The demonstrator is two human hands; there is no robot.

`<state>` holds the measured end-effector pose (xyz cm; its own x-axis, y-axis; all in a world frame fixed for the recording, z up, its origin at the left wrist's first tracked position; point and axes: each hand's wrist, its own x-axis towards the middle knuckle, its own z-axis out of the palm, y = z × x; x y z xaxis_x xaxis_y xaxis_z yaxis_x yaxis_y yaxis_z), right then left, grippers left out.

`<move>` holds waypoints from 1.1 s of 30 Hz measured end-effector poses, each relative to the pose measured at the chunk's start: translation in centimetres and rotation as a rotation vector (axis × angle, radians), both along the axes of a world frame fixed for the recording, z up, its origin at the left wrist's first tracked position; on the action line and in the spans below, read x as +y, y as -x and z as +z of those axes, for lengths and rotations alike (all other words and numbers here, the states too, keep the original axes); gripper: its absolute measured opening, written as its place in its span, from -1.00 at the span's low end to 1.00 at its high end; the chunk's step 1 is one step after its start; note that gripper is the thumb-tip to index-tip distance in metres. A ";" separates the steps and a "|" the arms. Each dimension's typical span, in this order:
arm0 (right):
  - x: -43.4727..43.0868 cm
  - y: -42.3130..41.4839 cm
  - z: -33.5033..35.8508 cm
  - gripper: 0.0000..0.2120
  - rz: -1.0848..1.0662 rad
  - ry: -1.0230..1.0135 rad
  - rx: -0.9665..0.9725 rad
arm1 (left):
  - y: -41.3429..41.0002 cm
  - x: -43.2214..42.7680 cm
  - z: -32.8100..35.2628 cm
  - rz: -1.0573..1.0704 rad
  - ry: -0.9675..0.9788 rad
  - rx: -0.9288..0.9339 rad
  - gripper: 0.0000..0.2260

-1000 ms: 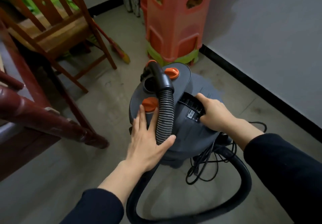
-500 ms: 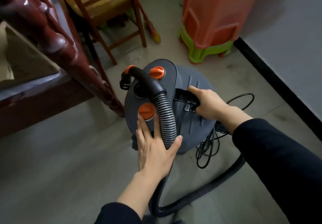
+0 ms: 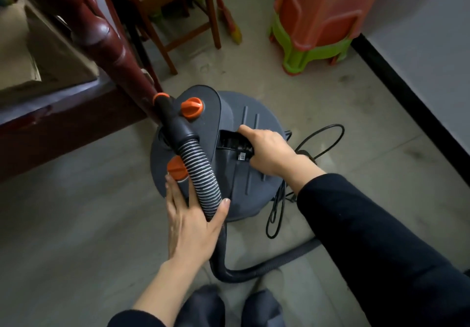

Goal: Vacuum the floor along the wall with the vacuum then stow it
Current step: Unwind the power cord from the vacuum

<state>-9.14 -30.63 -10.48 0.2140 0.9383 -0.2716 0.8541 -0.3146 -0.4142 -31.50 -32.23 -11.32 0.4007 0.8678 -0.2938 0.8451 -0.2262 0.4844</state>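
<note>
Vacuum [image 3: 244, 174] had slid left in that last sec. A sec back it sat straight in front of the orange stools [image 3: 318, 8]. Now its front end was right beside the dark red furniture leg [image 3: 106, 39] (touching or not, couldn't tell), w/ the stools well off to the back right.

You hadn't changed grip. Your right hand [image 3: 267, 151] was curled into the lid recess, gripping the carry handle [image 3: 229, 141]. Your left hand [image 3: 190, 225] lay flat, fingers straight on the lid by the near orange knob [image 3: 176, 170]. The hose [image 3: 201, 171] sat in the fork btw thumb and index, pinned rather than grasped. Behind the unit, the hose had gone from a wide loop to a flatter trail across the floor by your legs. The power cord [image 3: 318, 138] lay loose in a tangle on the canister's right side, not wound up.

My read: the vacuuming part looked done and you were steering the unit toward a parking spot. So stowing was under way but not finished, since cord & hose were both loose.

Surface: bare grey floor [image 3: 76, 225], scuffed, hard and flat, so the canister prob. moved easily. Room: pale wall [image 3: 432, 47] on the right w/ a black baseboard [image 3: 407, 92], a wooden chair [image 3: 162, 8] and broom [image 3: 231, 26] at the back, and a cardboard box [image 3: 38, 54] far left.
</note>
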 end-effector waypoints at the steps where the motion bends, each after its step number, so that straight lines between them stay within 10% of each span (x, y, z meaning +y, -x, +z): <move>1: 0.0 0.6 -0.1 -0.48 -0.006 0.005 -0.003 | 0.6 0.2 0.0 0.005 -0.003 -0.007 -0.11; 11: -2.6 3.9 0.1 -0.25 -0.159 0.003 0.142 | 2.1 1.6 0.0 0.019 -0.119 -0.159 -0.12; 19: -9.9 -0.9 0.2 -0.71 -0.850 -0.249 0.350 | -3.5 -1.6 2.2 -0.351 -0.486 -0.350 -0.42; 23: -13.3 -3.8 -2.7 -0.79 -0.955 -0.069 0.412 | -7.0 -6.2 0.1 -0.467 -0.044 -0.236 -0.65; 27: -14.1 -4.0 -5.1 -0.75 -0.824 0.065 0.543 | -10.2 -9.0 -4.5 -0.156 0.385 0.104 -0.46; 33: -12.3 -4.5 -7.6 -0.66 -0.761 0.116 0.717 | -13.1 -9.2 -10.2 0.286 0.601 -0.019 -0.44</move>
<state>-4.62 -42.90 -18.03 0.4895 0.5840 -0.6476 -0.0184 -0.7356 -0.6772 -18.39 -41.44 -21.52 0.1887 0.6283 -0.7547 0.8216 0.3200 0.4718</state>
